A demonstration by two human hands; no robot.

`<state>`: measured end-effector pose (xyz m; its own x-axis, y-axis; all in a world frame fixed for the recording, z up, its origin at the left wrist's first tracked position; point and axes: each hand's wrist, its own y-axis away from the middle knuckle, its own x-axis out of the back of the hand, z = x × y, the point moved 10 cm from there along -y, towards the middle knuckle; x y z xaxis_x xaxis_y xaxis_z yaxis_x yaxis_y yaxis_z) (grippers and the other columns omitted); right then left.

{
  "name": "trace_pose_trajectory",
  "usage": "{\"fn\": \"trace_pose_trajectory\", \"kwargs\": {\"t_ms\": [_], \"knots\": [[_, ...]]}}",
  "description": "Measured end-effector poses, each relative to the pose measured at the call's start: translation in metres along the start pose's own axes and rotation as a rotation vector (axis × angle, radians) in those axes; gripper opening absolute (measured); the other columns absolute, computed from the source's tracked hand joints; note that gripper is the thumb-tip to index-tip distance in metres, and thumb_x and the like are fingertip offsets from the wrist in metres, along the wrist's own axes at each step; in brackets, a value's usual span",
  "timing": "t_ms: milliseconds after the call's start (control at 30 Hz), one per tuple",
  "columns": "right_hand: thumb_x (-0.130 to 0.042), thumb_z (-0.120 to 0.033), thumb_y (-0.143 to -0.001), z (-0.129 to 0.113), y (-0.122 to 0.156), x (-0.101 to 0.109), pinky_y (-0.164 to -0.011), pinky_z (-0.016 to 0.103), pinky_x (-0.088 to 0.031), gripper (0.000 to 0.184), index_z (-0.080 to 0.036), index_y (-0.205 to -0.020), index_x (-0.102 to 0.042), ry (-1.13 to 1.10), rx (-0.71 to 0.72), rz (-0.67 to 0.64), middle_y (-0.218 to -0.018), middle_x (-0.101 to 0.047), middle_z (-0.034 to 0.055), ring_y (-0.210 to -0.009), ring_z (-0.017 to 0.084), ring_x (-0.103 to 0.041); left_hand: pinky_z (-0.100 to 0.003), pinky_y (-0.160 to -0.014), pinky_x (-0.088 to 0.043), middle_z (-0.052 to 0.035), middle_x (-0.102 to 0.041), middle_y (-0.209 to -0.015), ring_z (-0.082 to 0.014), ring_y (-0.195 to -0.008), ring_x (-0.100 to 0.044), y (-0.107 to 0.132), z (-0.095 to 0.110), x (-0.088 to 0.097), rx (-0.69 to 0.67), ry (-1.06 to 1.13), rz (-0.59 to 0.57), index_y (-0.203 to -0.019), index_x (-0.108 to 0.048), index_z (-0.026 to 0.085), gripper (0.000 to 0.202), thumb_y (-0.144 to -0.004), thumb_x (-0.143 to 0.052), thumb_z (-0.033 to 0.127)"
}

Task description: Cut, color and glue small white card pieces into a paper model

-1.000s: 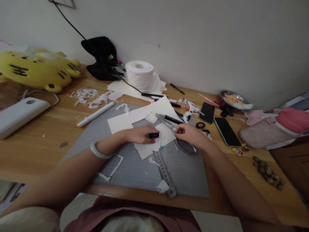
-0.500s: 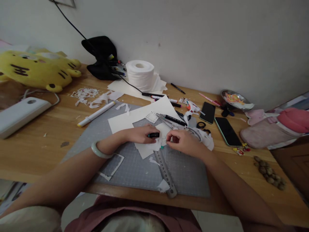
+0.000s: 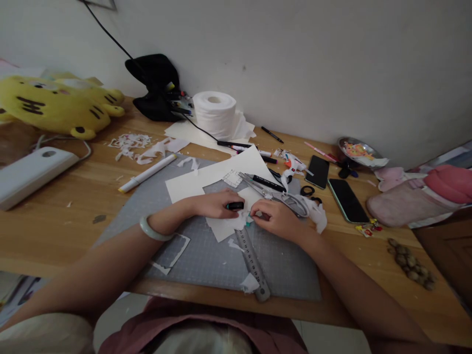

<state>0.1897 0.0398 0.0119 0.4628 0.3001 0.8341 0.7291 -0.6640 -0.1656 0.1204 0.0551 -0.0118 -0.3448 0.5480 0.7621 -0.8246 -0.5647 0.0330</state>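
My left hand (image 3: 217,204), with a pale bangle on its wrist, is closed around a short black marker (image 3: 235,205) over white paper on the grey cutting mat (image 3: 287,265). Just to its right, my right hand (image 3: 271,215) is closed in a pinch; what its fingertips hold is too small to make out. Between the hands lie white paper scraps (image 3: 240,221) and a small teal bit (image 3: 248,224). A steel ruler (image 3: 252,263) extends toward the front edge below them. Silver-bladed scissors (image 3: 295,202) and a black pen (image 3: 267,183) lie just beyond my right hand.
Behind stand a paper roll (image 3: 214,115) and a black pouch (image 3: 157,88). On the left are a yellow plush toy (image 3: 55,108), a white device (image 3: 33,172) and a white marker (image 3: 147,173). Two phones (image 3: 347,200), a glue gun (image 3: 294,164) and a metal bowl (image 3: 359,150) lie right.
My right hand has moved slightly left and down, its fingertips now close to the paper scraps and the teal bit. My left hand stays in place with the black marker.
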Motion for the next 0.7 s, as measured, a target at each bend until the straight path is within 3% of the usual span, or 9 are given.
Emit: {"fn": "trace_pose_trajectory", "kwargs": {"t_ms": [233,500,700], "knots": [[-0.052,-0.01,-0.083,-0.002,0.001,-0.007,-0.075,0.026,-0.044,0.013,-0.018,-0.087,-0.061,0.054,0.095,-0.018,-0.09,-0.067,0.0045,-0.082,0.016,-0.061,-0.029,-0.079,-0.036,-0.0025,-0.056,-0.08,-0.0184,-0.08,-0.049,0.0,0.001,0.0,-0.018,0.002,0.003,-0.079,-0.051,0.017,0.011,-0.082,-0.051,0.028],[-0.051,-0.009,-0.083,-0.003,0.001,-0.011,-0.076,0.027,-0.045,0.014,-0.018,-0.089,-0.06,0.08,0.105,-0.045,-0.093,-0.065,0.0059,-0.085,0.018,-0.061,-0.03,-0.078,-0.037,-0.0031,-0.057,-0.08,-0.019,-0.08,-0.049,0.0,0.003,0.001,-0.046,0.011,0.022,-0.081,-0.054,0.017,0.012,-0.081,-0.051,0.029],[-0.047,-0.004,-0.08,0.0,0.002,-0.005,-0.077,0.028,-0.045,0.019,-0.018,-0.084,-0.059,0.058,0.075,0.025,-0.088,-0.062,0.0048,-0.082,0.016,-0.059,-0.03,-0.077,-0.038,-0.003,-0.056,-0.078,-0.0192,-0.079,-0.049,0.0,0.001,0.002,-0.019,0.005,0.026,-0.077,-0.052,0.017,0.013,-0.08,-0.051,0.029]]}}
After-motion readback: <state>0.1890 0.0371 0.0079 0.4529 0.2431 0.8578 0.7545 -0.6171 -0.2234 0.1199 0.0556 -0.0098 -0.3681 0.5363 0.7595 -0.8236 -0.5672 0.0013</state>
